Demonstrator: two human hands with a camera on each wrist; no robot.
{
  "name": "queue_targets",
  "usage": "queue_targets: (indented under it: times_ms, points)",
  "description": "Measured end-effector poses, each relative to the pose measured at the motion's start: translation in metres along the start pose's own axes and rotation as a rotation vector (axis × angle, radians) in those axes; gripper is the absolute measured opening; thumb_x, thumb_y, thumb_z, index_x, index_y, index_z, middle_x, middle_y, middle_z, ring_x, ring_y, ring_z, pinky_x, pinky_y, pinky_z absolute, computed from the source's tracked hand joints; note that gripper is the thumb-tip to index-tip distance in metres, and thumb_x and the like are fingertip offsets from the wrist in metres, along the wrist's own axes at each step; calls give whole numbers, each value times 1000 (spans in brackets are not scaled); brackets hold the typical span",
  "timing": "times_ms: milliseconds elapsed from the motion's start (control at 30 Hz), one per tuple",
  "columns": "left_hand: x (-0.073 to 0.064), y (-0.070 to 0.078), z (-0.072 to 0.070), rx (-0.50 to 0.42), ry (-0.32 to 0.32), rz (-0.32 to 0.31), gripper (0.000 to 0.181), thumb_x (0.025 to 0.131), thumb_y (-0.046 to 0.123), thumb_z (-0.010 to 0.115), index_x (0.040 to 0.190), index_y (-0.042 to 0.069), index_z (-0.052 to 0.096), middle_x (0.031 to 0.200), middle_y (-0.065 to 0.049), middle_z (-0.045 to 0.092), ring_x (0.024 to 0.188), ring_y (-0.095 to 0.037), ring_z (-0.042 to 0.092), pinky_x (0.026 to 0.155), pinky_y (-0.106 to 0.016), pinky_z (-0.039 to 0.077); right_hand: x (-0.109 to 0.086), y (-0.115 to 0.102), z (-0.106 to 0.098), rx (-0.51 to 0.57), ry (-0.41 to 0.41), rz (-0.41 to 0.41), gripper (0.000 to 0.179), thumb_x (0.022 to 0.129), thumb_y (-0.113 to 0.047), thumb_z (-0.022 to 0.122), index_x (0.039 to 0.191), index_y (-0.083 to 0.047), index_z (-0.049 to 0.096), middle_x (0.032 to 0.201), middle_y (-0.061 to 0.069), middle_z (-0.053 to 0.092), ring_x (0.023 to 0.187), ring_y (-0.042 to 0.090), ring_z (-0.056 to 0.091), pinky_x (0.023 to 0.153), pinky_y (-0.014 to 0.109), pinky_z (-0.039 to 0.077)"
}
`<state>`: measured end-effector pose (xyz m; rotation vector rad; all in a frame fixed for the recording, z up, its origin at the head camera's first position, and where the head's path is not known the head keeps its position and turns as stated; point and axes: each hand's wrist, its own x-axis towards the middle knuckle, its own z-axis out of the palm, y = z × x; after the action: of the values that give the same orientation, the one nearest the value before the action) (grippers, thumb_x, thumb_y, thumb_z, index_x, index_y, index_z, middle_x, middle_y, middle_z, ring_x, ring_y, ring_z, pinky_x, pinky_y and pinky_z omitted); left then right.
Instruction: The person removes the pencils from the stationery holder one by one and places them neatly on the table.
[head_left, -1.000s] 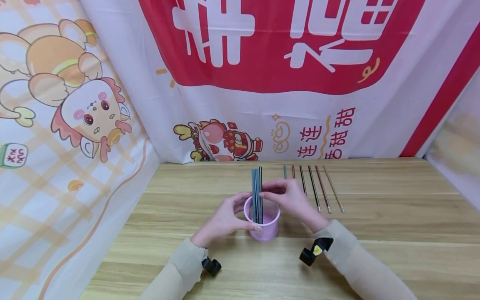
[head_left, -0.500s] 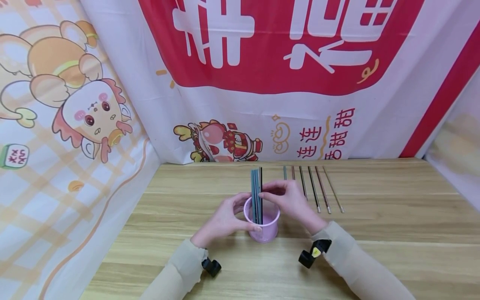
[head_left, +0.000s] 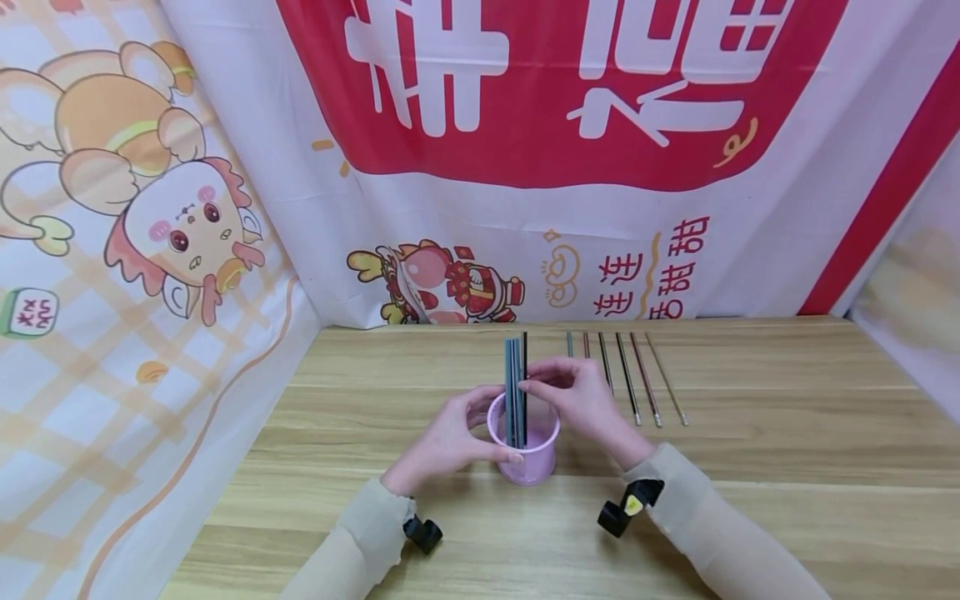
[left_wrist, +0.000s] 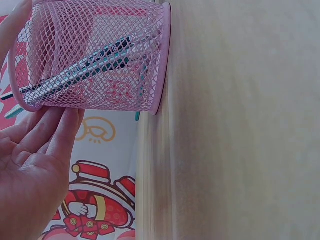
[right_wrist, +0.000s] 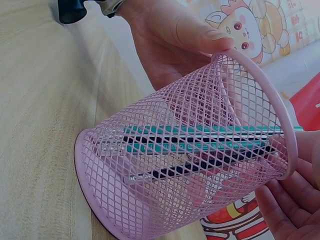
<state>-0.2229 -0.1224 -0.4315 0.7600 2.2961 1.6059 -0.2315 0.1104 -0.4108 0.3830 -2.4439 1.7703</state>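
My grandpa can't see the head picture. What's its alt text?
A left hand holds a pink cup while the right hand pinches a black pencil beside others standing in it. Six more pencils lie on a wooden table.

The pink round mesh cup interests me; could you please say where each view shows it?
Head: the pink round mesh cup stands below centre, slightly right.
Left wrist: the cup fills the upper left, mouth toward the left edge.
Right wrist: the cup fills the middle and bottom, mouth toward the right.
Shared landmark: slim teal and black pencils inside it.
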Motion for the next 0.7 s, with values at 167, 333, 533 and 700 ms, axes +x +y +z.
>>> queue_targets:
  times_ms: [167,333,533,700]
  points:
    - [0,0,0,-7,-3,10,88,71,24,96,147,19,51,144,3,56,129,-15,55,111,-32,42,0,-1,-1,10,23,-3,24,87,-20,83,107,-11,76,98,0,75,87,19,70,82,38,60]
    - [1,0,0,-12,-3,14,90,70,21,96,147,18,51,144,3,56,129,-15,55,110,-31,42,-1,-3,-3,50,39,-2,25,87,-15,82,110,-8,75,98,2,75,88,20,71,82,34,60]
    - [1,0,-1,-9,-4,23,89,69,21,96,147,19,52,144,4,56,129,-14,55,110,-31,43,-3,-4,-6,62,52,-7,25,88,-16,82,111,-8,75,101,4,75,89,21,72,81,32,61]
    - [1,1,0,-13,-6,22,89,70,21,96,147,18,51,144,3,56,129,-15,55,110,-31,42,-4,-4,-9,84,69,5,27,89,-17,82,112,-6,74,102,5,75,89,22,71,80,32,61]
